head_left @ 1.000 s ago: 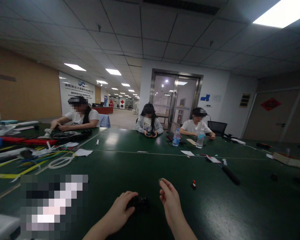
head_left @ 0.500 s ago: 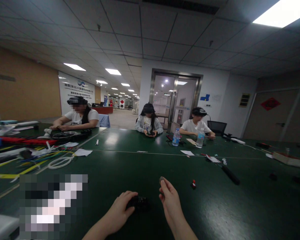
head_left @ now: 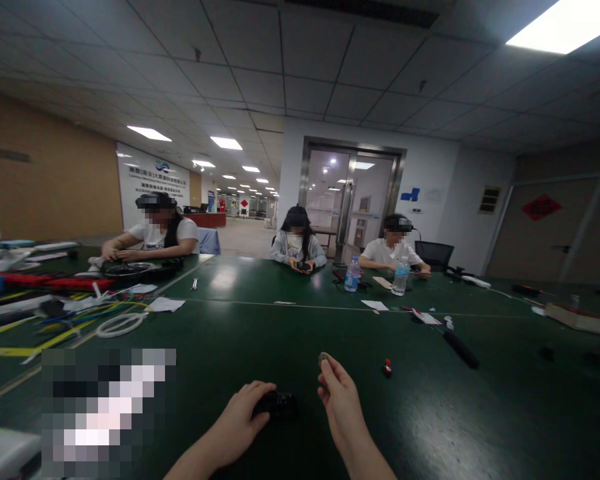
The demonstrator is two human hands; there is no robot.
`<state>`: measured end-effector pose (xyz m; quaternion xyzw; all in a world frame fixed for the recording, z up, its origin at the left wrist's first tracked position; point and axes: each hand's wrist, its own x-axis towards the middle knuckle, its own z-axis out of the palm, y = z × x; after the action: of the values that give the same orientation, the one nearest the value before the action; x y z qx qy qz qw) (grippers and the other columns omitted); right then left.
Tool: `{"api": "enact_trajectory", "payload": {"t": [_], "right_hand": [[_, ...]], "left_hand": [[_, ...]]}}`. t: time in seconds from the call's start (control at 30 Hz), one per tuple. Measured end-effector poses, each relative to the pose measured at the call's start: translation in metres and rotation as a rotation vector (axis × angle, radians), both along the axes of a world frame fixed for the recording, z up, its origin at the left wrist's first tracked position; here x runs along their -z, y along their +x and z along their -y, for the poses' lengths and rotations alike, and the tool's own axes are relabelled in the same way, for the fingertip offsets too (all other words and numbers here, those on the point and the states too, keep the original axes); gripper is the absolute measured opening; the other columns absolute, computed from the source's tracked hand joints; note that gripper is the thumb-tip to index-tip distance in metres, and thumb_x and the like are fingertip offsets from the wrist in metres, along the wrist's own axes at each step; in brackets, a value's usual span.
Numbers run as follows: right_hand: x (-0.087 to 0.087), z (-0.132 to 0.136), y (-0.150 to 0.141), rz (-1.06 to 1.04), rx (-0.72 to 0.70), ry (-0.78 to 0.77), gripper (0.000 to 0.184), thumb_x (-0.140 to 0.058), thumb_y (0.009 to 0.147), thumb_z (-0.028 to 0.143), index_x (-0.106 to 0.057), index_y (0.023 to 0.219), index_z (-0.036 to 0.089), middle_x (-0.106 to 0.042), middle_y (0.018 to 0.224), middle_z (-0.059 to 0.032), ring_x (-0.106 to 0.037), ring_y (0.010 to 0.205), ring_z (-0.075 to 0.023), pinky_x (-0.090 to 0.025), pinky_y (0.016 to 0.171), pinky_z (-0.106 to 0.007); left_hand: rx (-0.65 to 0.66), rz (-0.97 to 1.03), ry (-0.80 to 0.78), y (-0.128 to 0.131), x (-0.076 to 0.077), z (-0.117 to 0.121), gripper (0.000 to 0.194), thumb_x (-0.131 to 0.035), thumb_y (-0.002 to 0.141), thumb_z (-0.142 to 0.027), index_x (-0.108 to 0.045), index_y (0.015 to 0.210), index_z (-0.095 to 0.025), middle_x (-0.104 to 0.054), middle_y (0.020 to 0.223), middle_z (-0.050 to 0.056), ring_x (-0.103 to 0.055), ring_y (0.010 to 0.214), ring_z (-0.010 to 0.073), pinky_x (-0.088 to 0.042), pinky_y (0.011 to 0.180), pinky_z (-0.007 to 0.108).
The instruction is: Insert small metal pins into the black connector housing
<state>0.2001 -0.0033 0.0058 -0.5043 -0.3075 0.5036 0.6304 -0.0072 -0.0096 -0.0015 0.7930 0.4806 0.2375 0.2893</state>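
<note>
As the green table (head_left: 200, 360) shows, the left hand (head_left: 235, 423) clasps one end of a black device (head_left: 283, 403) on it; a small red item (head_left: 388, 368) lies apart; the right hand (head_left: 343, 403) pinches a tiny piece (head_left: 323, 359), not joined to the device.

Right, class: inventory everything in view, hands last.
Table: one, green, centre
Papers: several, white, across table
Cables: several, mixed colours, left
Coil: one, white, left
Spanner: one, silver, far left
Bottles: two, clear, far side
Rod: one, black, right
Small item: one, red, right
Box: one, pale, far right
Glass doors: two, clear, back centre
People: three, pale tops, across table
Blurred patch: contents unclear, lower left
Device: one, black, centre front
Small piece: one, greyish, centre front
Left hand: one, bare, gripping device
Right hand: one, bare, holding piece
</note>
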Motion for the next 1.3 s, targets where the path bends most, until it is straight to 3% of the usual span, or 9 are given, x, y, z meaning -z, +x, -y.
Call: {"api": "enact_trajectory", "payload": {"t": [0.2, 0.47, 0.63, 0.77, 0.97, 1.1, 1.3], "right_hand": [[-0.002, 0.001, -0.001, 0.003, 0.003, -0.017, 0.042, -0.065, 0.064, 0.045, -0.060, 0.100, 0.025, -0.060, 0.098, -0.0031, -0.054, 0.074, -0.0158, -0.045, 0.060, -0.027], [-0.006, 0.005, 0.000, 0.049, -0.022, -0.009, 0.043, -0.064, 0.065, 0.045, -0.058, 0.103, 0.025, -0.061, 0.093, -0.0026, -0.054, 0.069, -0.0150, -0.045, 0.061, -0.028], [-0.012, 0.010, -0.007, 0.254, -0.070, 0.078, 0.033, -0.063, 0.067, 0.040, -0.062, 0.095, 0.022, -0.064, 0.088, -0.0025, -0.056, 0.076, -0.0183, -0.044, 0.064, -0.029], [-0.015, 0.017, -0.016, 0.521, -0.234, 0.170, 0.023, -0.061, 0.068, 0.031, -0.064, 0.088, 0.022, -0.063, 0.086, -0.0016, -0.056, 0.082, -0.0194, -0.042, 0.071, -0.029], [-0.014, 0.024, -0.023, 0.864, -0.410, 0.235, 0.017, -0.056, 0.067, 0.019, -0.065, 0.080, 0.025, -0.059, 0.081, 0.0001, -0.054, 0.074, -0.0165, -0.039, 0.068, -0.027], [-0.012, 0.025, -0.023, 0.939, -0.487, 0.201, 0.018, -0.057, 0.066, 0.018, -0.065, 0.080, 0.026, -0.059, 0.084, 0.0002, -0.053, 0.078, -0.0170, -0.038, 0.068, -0.027], [-0.014, 0.026, -0.022, 0.961, -0.491, 0.190, 0.019, -0.056, 0.066, 0.018, -0.065, 0.081, 0.027, -0.058, 0.086, 0.0003, -0.053, 0.080, -0.0177, -0.038, 0.069, -0.028]], "left_hand": [[-0.003, 0.014, 0.004, -0.002, 0.005, -0.002, 0.043, -0.047, 0.076, -0.022, -0.046, 0.119, -0.025, -0.049, 0.121, 0.003, -0.044, 0.111, 0.0199, -0.031, 0.096, 0.033], [-0.003, 0.010, -0.023, 0.001, -0.005, 0.003, 0.044, -0.048, 0.076, -0.021, -0.047, 0.119, -0.025, -0.050, 0.120, 0.003, -0.045, 0.110, 0.0196, -0.032, 0.096, 0.033], [-0.012, 0.009, -0.003, 0.000, -0.002, 0.001, 0.044, -0.048, 0.076, -0.021, -0.047, 0.119, -0.024, -0.051, 0.120, 0.004, -0.045, 0.109, 0.0198, -0.032, 0.096, 0.034], [0.008, 0.020, 0.011, 0.001, -0.001, 0.000, 0.044, -0.049, 0.074, -0.021, -0.048, 0.118, -0.024, -0.051, 0.119, 0.003, -0.046, 0.109, 0.0198, -0.032, 0.095, 0.033], [-0.005, 0.003, 0.032, 0.003, -0.001, 0.000, 0.044, -0.048, 0.072, -0.018, -0.050, 0.116, -0.022, -0.053, 0.117, 0.004, -0.046, 0.108, 0.0199, -0.032, 0.096, 0.032], [-0.008, 0.008, 0.029, 0.003, 0.002, -0.001, 0.045, -0.048, 0.072, -0.019, -0.049, 0.117, -0.023, -0.053, 0.117, 0.004, -0.046, 0.108, 0.0202, -0.033, 0.095, 0.032], [-0.007, 0.018, 0.014, 0.002, 0.000, 0.000, 0.046, -0.048, 0.071, -0.019, -0.049, 0.118, -0.023, -0.052, 0.118, 0.004, -0.045, 0.110, 0.0203, -0.032, 0.096, 0.032]]}}
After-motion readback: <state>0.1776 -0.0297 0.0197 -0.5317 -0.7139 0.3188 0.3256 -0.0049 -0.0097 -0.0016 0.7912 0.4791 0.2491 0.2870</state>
